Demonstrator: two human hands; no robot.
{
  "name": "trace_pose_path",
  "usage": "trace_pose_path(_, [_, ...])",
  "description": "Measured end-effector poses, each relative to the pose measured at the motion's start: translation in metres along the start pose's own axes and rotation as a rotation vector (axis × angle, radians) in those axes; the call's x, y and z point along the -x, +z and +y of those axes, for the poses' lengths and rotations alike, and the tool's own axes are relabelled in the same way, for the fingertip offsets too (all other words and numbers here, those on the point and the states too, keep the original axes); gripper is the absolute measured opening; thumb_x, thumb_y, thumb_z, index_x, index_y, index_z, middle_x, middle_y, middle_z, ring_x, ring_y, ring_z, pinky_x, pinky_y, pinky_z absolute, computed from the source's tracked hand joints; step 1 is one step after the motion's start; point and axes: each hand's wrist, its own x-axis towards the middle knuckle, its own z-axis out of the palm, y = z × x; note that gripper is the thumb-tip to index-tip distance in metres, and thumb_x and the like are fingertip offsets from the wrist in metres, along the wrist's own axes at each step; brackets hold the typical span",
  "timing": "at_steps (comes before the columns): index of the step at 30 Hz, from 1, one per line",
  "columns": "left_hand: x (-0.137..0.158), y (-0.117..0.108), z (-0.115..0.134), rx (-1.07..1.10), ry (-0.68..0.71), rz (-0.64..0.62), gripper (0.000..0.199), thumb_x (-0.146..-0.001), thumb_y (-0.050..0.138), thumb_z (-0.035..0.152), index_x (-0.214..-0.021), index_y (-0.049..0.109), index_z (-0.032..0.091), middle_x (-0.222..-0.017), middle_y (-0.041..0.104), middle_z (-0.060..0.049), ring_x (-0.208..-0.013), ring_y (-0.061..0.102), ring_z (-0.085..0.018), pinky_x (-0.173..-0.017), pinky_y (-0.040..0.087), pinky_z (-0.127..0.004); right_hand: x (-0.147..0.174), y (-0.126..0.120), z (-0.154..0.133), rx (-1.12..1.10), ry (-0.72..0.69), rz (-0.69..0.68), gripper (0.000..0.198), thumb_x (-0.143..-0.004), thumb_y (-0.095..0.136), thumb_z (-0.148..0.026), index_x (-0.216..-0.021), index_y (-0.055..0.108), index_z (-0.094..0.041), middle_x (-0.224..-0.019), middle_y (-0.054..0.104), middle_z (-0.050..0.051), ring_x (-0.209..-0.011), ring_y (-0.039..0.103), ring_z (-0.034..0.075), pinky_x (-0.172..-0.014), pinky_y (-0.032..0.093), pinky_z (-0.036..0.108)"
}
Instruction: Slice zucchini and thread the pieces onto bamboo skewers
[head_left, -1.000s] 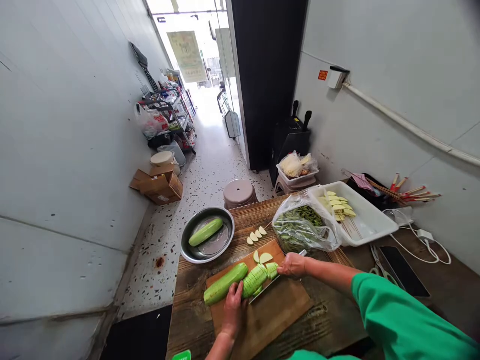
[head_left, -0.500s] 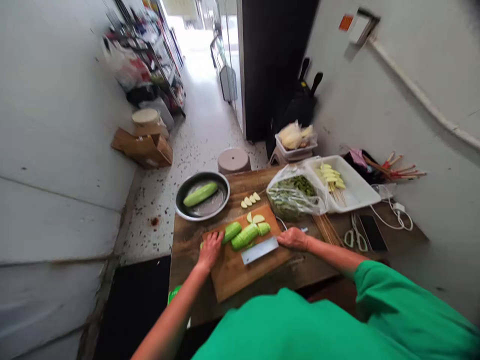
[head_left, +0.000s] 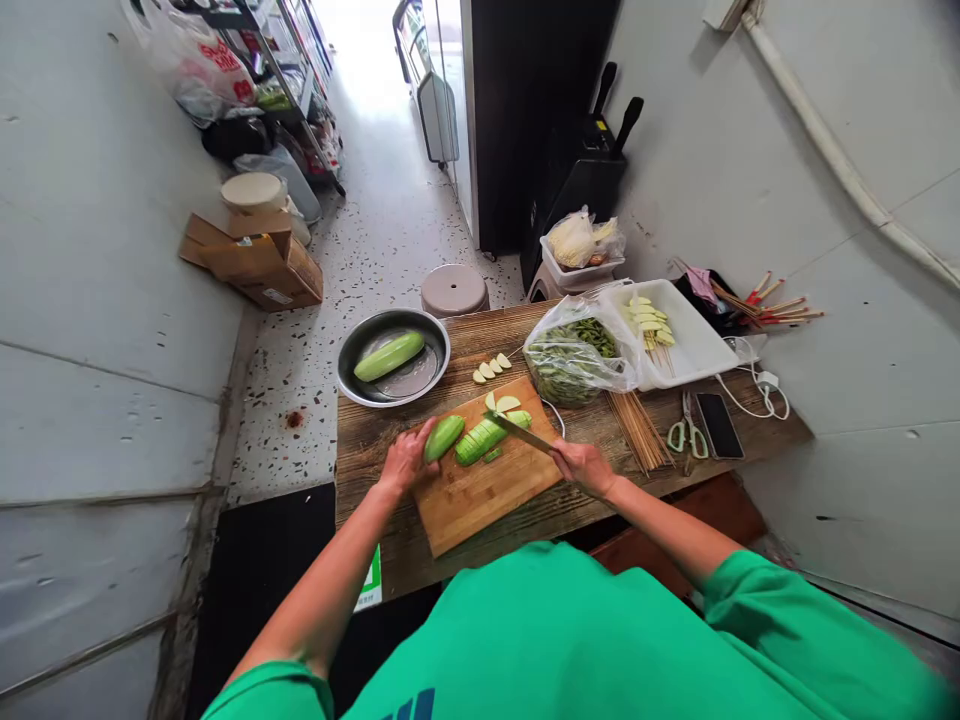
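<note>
On the tan rectangular wooden cutting board (head_left: 480, 515), the right hand's (head_left: 586, 468) fingers clench the handle of a flat metal knife (head_left: 529, 435), its blade slanting over a sliced pale-green gourd (head_left: 474, 445). At the board's left edge, the left hand (head_left: 406, 458) grasps the near end of a smooth green oblong gourd (head_left: 445, 437), how tightly I cannot tell. It should be weighty, firm, slightly slippery, best held round its middle. Its long axis runs diagonally, pointing away rightward.
</note>
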Motion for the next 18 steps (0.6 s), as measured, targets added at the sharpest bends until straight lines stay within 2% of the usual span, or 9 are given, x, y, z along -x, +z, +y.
trace_pose_path(3, [0.032, 0.005, -0.012, 0.166, -0.042, 0.055, 0.081, -0.069, 0.058, 0.033, -0.138, 0.019, 0.017, -0.098, 0.058, -0.008, -0.087, 0.054, -0.022, -0.078, 0.042, -0.033, 0.013, -0.001, -0.001, 0.018, -0.14, -0.155, 0.028, -0.091, 0.032, -0.027, -0.083, 0.056, -0.015, -0.068, 0.064, 0.004, -0.055, 0.054, 0.01, -0.049, 0.02, 0.024])
trace_pose_path(5, [0.059, 0.009, -0.016, 0.269, -0.054, 0.127, 0.08, -0.071, 0.057, 0.033, -0.139, 0.018, 0.018, -0.104, 0.056, -0.008, -0.088, 0.054, -0.021, -0.079, 0.043, -0.033, 0.017, 0.0, 0.003, 0.071, -0.209, -0.266, 0.025, -0.09, 0.035, -0.027, -0.083, 0.056, -0.015, -0.069, 0.065, 0.005, -0.054, 0.055, 0.011, -0.047, 0.018, 0.024])
trace_pose_path(8, [0.096, 0.016, -0.009, 0.335, 0.096, 0.201, 0.078, -0.072, 0.057, 0.028, -0.138, 0.017, 0.02, -0.121, 0.048, -0.009, -0.103, 0.049, -0.022, -0.089, 0.039, -0.035, 0.016, 0.001, 0.011, 0.133, -0.214, -0.37, 0.024, -0.089, 0.036, -0.027, -0.085, 0.056, -0.016, -0.071, 0.066, 0.005, -0.056, 0.057, 0.013, -0.046, 0.016, 0.025])
trace_pose_path(10, [0.111, 0.021, 0.004, 0.292, 0.238, 0.175, 0.075, -0.072, 0.057, 0.023, -0.137, 0.021, 0.02, -0.125, 0.046, -0.009, -0.11, 0.044, -0.023, -0.094, 0.036, -0.037, 0.01, 0.002, 0.016, 0.15, -0.174, -0.41, 0.026, -0.09, 0.034, -0.028, -0.087, 0.057, -0.016, -0.073, 0.066, 0.006, -0.058, 0.058, 0.014, -0.047, 0.017, 0.024])
trace_pose_path(13, [0.112, 0.031, 0.031, 0.15, 0.335, 0.103, 0.068, -0.07, 0.059, 0.021, -0.133, 0.032, 0.02, -0.122, 0.048, -0.01, -0.11, 0.044, -0.026, -0.094, 0.035, -0.04, 0.001, 0.001, 0.021, 0.143, -0.087, -0.451, 0.026, -0.091, 0.033, -0.027, -0.091, 0.057, -0.016, -0.077, 0.067, 0.007, -0.063, 0.059, 0.015, -0.049, 0.021, 0.023])
trace_pose_path(18, [0.095, 0.045, 0.061, -0.006, 0.321, 0.055, 0.062, -0.071, 0.059, 0.023, -0.13, 0.039, 0.019, -0.118, 0.049, -0.013, -0.107, 0.045, -0.028, -0.089, 0.038, -0.042, 0.011, -0.006, 0.004, 0.075, 0.04, -0.47, 0.022, -0.089, 0.035, -0.022, -0.094, 0.055, -0.014, -0.081, 0.067, 0.01, -0.067, 0.059, 0.016, -0.05, 0.023, 0.024])
